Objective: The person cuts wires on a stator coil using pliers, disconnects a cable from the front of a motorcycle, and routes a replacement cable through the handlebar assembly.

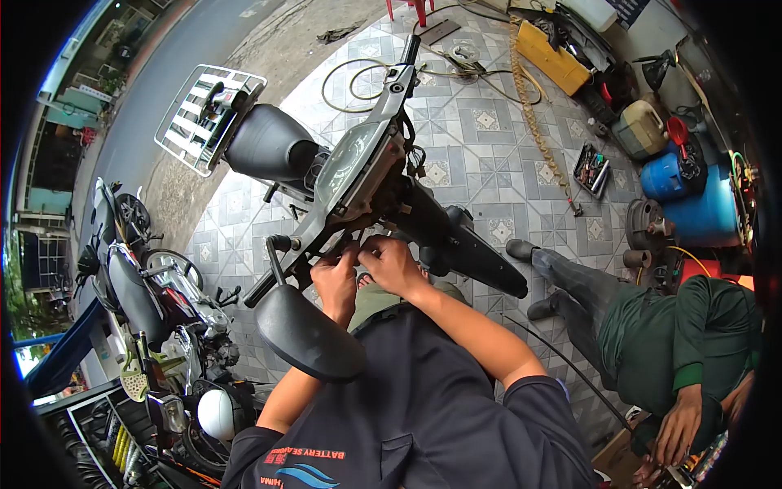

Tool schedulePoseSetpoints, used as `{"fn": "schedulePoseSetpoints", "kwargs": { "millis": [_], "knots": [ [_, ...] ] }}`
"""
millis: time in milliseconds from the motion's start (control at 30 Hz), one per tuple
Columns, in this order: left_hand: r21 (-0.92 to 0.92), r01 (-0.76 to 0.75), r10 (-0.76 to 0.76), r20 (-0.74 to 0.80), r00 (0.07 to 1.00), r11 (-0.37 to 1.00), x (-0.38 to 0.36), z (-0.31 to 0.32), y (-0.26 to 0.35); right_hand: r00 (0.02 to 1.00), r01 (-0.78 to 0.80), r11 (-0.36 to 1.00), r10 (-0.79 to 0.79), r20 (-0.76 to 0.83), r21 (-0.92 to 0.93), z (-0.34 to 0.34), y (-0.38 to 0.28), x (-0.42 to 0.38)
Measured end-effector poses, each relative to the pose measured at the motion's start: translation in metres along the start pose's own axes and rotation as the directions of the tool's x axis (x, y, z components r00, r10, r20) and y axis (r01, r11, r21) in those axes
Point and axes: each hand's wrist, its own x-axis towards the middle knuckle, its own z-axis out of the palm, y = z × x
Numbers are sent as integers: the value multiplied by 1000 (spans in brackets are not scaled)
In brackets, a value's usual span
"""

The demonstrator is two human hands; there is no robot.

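A motor scooter stands in front of me, its dashboard point(349, 165) and handlebar assembly opened up with loose wires point(415, 156) at the side. My left hand point(335, 285) is closed, fingertips pinched together just below the handlebar housing point(346, 213). Right beside it, my right hand point(393, 265) is closed too, its fingers curled toward the left fingertips. Whatever small thing lies between them is too small and shaded to make out. A black mirror point(309, 332) on its stalk hangs over my left forearm. The scooter's black seat point(271, 142) shows beyond the dashboard.
A co-worker in a green top point(672, 346) is at the right, hands low over some items. Blue drums point(700, 208), a jerrycan point(642, 129) and a tool tray point(592, 171) stand along the right. Another motorbike point(134, 289) is parked left. Hoses point(529, 90) lie on the tiles.
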Motion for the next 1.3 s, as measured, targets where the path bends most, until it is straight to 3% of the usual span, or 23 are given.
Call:
{"fn": "schedulePoseSetpoints", "kwargs": {
  "millis": [67, 167, 200, 300, 500, 600, 633, 767, 833, 1000, 1100, 1167, 1267, 1300],
  "knots": [
    [-18, -69, 69, -5, 998, 997, 0, 1, -3, 1000, -22, 1000, 22, 7, 15, 0, 3, 0],
    [-4, -12, 12, 1, 1000, 1000, -6, 3, 9, 965, -220, 975, 214, 153, 22, -7, 8, 2],
    [2, 15, -15, 3, 1000, 1000, -7, 3, 12, 965, -218, 976, 212, 157, 18, -7, 8, 2],
    [7, 14, -14, 50, 999, 1000, -5, -1, 10, 996, -87, 993, 89, -29, 76, -6, 3, 2],
    [53, -76, 73, 48, 996, 996, 4, -2, -19, 988, -88, 994, 79, 130, 64, -16, -6, 9],
    [135, -424, 438, -99, 894, 896, 11, 5, -35, 983, -28, 999, 20, 185, 43, -17, -1, 6],
    [131, -422, 436, -108, 894, 897, 11, 4, -38, 980, -49, 999, 45, 191, 16, -17, -2, 5],
    [281, -258, 292, -83, 953, 924, 8, -1, -38, 966, -120, 988, 138, 217, -95, -24, -21, 1],
    [203, -226, 241, -54, 969, 953, 13, -1, -51, 948, -177, 963, 223, 228, -204, -30, -37, 2],
    [68, -210, 216, -84, 973, 975, 14, 3, -46, 938, -199, 957, 249, 243, -211, -38, -73, 5],
    [32, -178, 180, -50, 982, 983, 11, 5, -44, 958, 76, 900, 54, 282, -429, -40, -79, 9],
    [20, -167, 168, -35, 985, 986, 12, 3, -40, 956, 123, 879, 19, 291, -461, -42, -83, 13],
    [-477, 154, -119, 103, 987, 865, 11, 0, -31, 950, 208, 828, -45, 308, -521, -48, -87, 17],
    [-487, 145, -115, 91, 989, 861, 10, -1, -26, 952, 154, 851, 8, 306, -502, -50, -89, 17]
  ]
}}
